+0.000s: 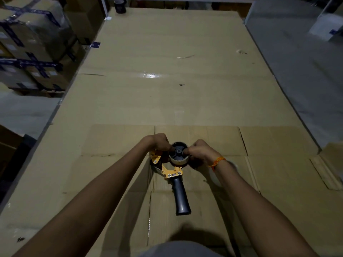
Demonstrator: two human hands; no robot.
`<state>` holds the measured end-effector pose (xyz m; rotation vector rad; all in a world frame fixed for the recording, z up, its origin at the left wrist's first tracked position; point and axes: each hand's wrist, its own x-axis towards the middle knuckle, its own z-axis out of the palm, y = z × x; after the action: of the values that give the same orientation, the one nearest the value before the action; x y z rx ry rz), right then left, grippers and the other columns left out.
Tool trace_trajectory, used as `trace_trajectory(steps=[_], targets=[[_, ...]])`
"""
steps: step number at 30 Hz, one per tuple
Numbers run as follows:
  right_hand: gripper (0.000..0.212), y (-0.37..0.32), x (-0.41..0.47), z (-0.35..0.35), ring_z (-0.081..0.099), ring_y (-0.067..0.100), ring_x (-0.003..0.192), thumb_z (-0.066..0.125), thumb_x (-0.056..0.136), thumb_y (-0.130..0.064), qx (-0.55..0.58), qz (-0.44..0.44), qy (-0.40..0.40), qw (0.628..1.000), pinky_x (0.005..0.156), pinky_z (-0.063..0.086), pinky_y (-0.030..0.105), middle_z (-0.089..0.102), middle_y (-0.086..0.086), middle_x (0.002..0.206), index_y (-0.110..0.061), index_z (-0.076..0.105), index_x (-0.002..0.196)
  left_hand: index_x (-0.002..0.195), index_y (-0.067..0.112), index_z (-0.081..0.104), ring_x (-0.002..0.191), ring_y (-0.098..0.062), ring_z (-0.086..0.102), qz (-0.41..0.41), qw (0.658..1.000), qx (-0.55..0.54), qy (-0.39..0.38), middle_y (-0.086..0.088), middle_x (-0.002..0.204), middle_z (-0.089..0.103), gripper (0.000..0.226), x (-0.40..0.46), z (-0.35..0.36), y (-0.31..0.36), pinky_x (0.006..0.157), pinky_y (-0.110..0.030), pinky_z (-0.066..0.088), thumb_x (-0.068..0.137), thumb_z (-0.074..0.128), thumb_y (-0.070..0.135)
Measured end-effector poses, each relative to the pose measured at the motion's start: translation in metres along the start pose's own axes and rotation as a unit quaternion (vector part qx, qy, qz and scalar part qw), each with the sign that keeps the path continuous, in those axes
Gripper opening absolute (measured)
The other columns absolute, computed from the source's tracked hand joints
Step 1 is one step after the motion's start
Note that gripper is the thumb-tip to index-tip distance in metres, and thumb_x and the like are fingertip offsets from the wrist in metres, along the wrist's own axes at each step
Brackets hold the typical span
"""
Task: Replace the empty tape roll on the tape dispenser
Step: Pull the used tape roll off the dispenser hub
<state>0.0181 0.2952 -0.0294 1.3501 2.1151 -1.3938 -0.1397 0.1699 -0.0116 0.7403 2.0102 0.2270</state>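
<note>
Two bare hands meet over a tape dispenser (171, 169) lying on its side on flattened cardboard sheets (204, 101) that cover a packing table. Nearest the camera, the dispenser's dark handle (182, 197) points back toward the person, between the two forearms, so its long axis runs near to far, with the yellow frame (173, 172) in the middle and the spool at the far end. On that dark hub (178, 151) sits the tape roll (179, 160), a pale, thin ring with its open face turned upward; whether it is the spent core or a fresh roll cannot be told in this dim light. The left hand (159, 142) curls in from the left, fingertips pinching at the hub's rim, while also lying over the frame's cutter end. The right hand (199, 152), an orange thread bracelet (217, 162) on its wrist, pinches the opposite rim. Both are equally near the roll, one on each side of it. By the look of it, the roll is being worked along the hub's axis, straight up toward the camera or down onto it, and the matched grip suits an even pull or push. A pale curved object just beyond the right wrist is too hidden to name. Farther off, a dark roll (120, 6) stands at the table's far edge, with taped cartons (31, 43) stacked to the left.
</note>
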Motion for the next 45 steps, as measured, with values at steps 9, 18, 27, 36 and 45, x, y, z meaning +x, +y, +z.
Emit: trace_trajectory(steps=[9, 18, 27, 36, 45], targets=[[0.034, -0.003, -0.002, 0.000, 0.066, 0.028, 0.077, 0.086, 0.073, -0.022, -0.013, 0.007, 0.008, 1.000, 0.057, 0.050, 0.030, 0.069, 0.015, 0.090, -0.006, 0.070, 0.099, 0.084, 0.009, 0.072, 0.047, -0.012, 0.063, -0.003, 0.999, -0.043, 0.015, -0.004, 0.071, 0.068, 0.023, -0.008, 0.005, -0.002, 0.046, -0.022, 0.050, 0.095, 0.074, 0.029], [0.026, -0.004, -0.001, 0.003, 0.061, 0.026, 0.077, 0.083, 0.078, -0.021, -0.038, -0.012, 0.048, 0.998, 0.053, 0.043, 0.025, 0.061, 0.009, 0.086, -0.014, 0.058, 0.085, 0.082, 0.013, 0.072, 0.071, -0.024, 0.062, 0.012, 0.996, -0.003, 0.092, -0.007, 0.079, 0.066, 0.026, -0.006, 0.013, 0.000, 0.071, -0.038, 0.057, 0.085, 0.081, 0.038], [0.036, 0.011, -0.035, -0.027, 0.067, 0.018, 0.083, 0.088, 0.083, -0.020, 0.077, -0.099, -0.092, 0.988, 0.076, 0.054, 0.032, 0.072, 0.006, 0.095, -0.002, 0.072, 0.110, 0.143, 0.019, 0.056, 0.115, -0.030, 0.067, 0.132, 0.989, 0.054, 0.029, -0.006, 0.132, 0.069, 0.099, -0.042, 0.001, 0.019, 0.103, -0.047, 0.058, 0.059, 0.071, 0.067], [0.062, 0.017, -0.048, -0.024, 0.068, 0.002, 0.070, 0.068, 0.079, 0.031, 0.081, -0.187, -0.087, 0.975, 0.062, 0.058, 0.018, 0.063, 0.007, 0.102, 0.005, 0.056, 0.134, 0.132, 0.021, 0.056, 0.094, -0.029, 0.067, 0.255, 0.908, 0.254, 0.212, -0.005, 0.109, 0.063, 0.081, -0.051, 0.030, 0.029, 0.082, -0.044, 0.062, 0.065, 0.086, 0.054], [0.082, -0.005, -0.057, 0.013, 0.062, 0.025, 0.111, 0.089, 0.061, -0.037, -0.097, -0.351, 0.028, 0.931, 0.087, 0.056, 0.038, 0.061, 0.006, 0.124, -0.016, 0.060, 0.135, 0.121, 0.023, 0.063, 0.105, -0.017, 0.066, 0.343, 0.901, -0.031, 0.263, 0.003, 0.117, 0.064, 0.072, -0.080, 0.028, -0.017, 0.086, -0.045, 0.062, 0.057, 0.096, 0.026]])
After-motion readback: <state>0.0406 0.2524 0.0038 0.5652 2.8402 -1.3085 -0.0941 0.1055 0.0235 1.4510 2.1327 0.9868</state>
